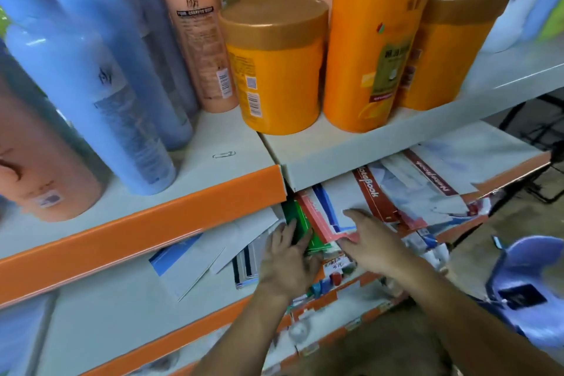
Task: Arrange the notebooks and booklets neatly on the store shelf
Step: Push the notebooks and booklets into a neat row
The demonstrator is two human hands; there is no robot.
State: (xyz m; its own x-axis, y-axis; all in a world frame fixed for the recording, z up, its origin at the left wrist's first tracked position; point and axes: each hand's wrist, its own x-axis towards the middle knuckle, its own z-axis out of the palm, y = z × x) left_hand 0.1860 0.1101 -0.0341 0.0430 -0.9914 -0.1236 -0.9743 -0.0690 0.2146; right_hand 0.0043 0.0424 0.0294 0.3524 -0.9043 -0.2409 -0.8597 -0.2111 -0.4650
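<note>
Left hand (287,256) grip clamped on glossy green booklet (300,220); right hand (370,243) grip apart, flat on red-edged notebook (319,218)

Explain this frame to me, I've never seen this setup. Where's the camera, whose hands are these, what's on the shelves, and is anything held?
There is no robot here. One wide-angle camera is worn on a person's head and looks down at their two bare hands. The left hand holds a green booklet on the lower shelf. The right hand lies flat, fingers straight, on a red-edged notebook beside it. More notebooks lie skewed to the right. The upper shelf carries blue bottles, orange tubs and a paper clip.
</note>
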